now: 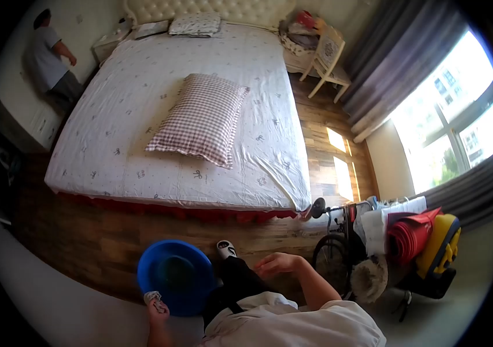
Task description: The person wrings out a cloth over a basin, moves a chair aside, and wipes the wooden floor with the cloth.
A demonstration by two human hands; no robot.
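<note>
My left hand [158, 306] is closed on a crumpled light cloth [152, 296] at the near edge of a blue basin [207, 272]. The basin stands on the wooden floor beside my leg, with a dark greenish patch in its bottom. My right hand [275, 264] hangs in front of my body, above my dark trousers; its fingers look slightly bent and spread, with nothing seen in them. A bed with a white patterned sheet [113, 121] lies ahead, and a checked pillow [203, 115] rests on it.
A person [52, 58] stands left of the bed. To the right are a wheelchair or cart [331, 254] loaded with a red roll [409, 238] and a yellow bag [438, 246]. A chair [328, 55] stands beyond the bed's right side, near curtains [399, 52].
</note>
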